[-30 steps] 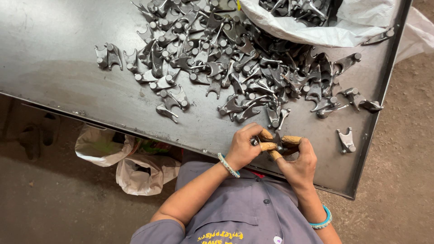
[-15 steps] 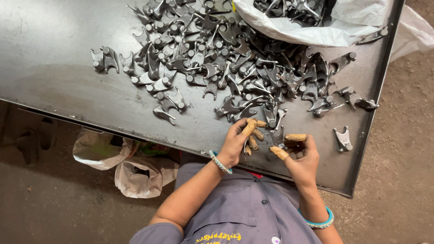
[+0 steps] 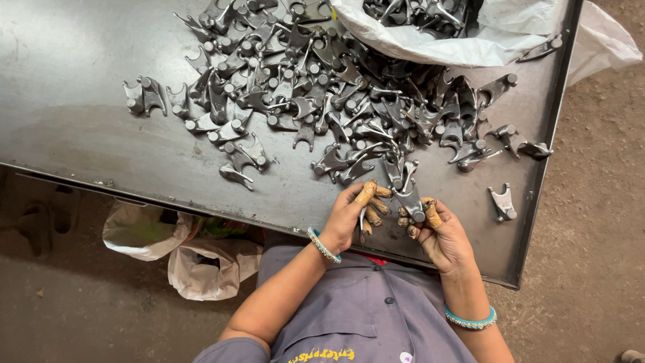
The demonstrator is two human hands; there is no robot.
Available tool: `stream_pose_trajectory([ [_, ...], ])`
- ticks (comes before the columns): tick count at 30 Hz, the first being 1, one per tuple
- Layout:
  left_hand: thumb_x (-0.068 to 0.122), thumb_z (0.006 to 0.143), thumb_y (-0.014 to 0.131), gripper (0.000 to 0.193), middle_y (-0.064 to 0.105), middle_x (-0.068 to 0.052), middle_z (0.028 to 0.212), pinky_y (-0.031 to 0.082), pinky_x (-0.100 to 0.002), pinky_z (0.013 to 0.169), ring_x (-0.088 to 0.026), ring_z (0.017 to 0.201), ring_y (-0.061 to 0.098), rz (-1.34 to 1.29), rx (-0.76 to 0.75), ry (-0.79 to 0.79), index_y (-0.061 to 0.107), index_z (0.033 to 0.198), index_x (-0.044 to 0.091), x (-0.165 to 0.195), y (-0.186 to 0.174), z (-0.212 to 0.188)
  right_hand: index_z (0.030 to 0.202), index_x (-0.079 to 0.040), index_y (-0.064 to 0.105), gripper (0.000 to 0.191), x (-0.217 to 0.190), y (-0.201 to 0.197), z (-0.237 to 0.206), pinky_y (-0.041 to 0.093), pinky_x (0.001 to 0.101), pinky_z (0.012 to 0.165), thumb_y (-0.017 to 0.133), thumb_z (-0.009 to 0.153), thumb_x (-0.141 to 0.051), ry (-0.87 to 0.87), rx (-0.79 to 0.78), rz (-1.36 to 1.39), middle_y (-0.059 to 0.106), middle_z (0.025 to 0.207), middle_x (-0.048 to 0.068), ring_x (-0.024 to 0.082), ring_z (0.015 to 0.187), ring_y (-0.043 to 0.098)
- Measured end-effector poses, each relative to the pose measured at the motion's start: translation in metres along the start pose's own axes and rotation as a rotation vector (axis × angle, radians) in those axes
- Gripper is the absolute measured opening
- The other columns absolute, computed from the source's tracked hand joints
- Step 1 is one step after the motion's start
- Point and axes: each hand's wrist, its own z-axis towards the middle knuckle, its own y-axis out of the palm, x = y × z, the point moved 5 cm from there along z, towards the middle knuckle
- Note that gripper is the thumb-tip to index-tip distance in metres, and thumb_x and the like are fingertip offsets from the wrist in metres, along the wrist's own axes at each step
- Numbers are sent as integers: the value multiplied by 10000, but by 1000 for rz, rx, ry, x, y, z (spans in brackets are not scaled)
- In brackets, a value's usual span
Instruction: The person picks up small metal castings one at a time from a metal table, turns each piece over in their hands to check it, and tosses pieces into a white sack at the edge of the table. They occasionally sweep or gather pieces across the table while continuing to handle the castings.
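A small forked steel part (image 3: 408, 199) is held over the near edge of the tabletop (image 3: 80, 134), clamped by the taped fingers (image 3: 433, 216) of the right hand (image 3: 440, 235). The left hand (image 3: 349, 218) is curled beside it, seemingly closed on a thin tool (image 3: 361, 222), hard to make out. The part is judged heavy, rigid, possibly sharp-edged, best gripped at its round boss. The heap of parts (image 3: 322, 87) is cut off above.

shirt (image 3: 363, 316): grey, buttoned, yellow chest lettering
fingers (image 3: 366, 193): wrapped in tan tape
left wrist: beaded bangle (image 3: 323, 246), teal-white
right wrist: teal bangle (image 3: 469, 320)
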Motion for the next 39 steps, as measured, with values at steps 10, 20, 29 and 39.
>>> stream_pose_trajectory([
  [10, 404, 1035, 523, 406, 750, -36, 988, 622, -291, 662, -123, 817, 729, -237, -63, -73, 694, 1171, 63, -1, 14, -9, 1172, 43, 676, 236, -31, 86, -16, 538, 297, 892, 730, 958, -42, -404, -155, -703, 694, 1121, 72, 169, 1019, 649],
  [20, 252, 994, 695, 321, 740, -51, 995, 562, -239, 597, -124, 869, 724, 12, -8, 88, 736, 1199, 10, 33, 3, -19, 1273, 5, 613, 540, -62, 111, 24, 479, 410, 990, 798, 765, 2, -823, 146, -1731, 630, 1185, 207, 370, 1142, 573],
  [29, 196, 937, 717, 434, 745, -54, 877, 517, -217, 488, -112, 735, 721, 23, 127, 112, 654, 1348, 69, 71, -21, -17, 1205, -69, 645, 451, -76, 104, -8, 542, 315, 633, 842, 806, -143, -294, 268, -1522, 753, 856, 82, 188, 651, 677],
  [39, 157, 893, 827, 609, 667, -1, 825, 523, -199, 561, -71, 736, 688, 408, 183, 297, 601, 1449, 55, 78, -22, -21, 1260, -48, 646, 660, -73, 113, -18, 560, 362, 756, 912, 683, -227, -715, 199, -1685, 673, 1084, 121, 263, 862, 658],
])
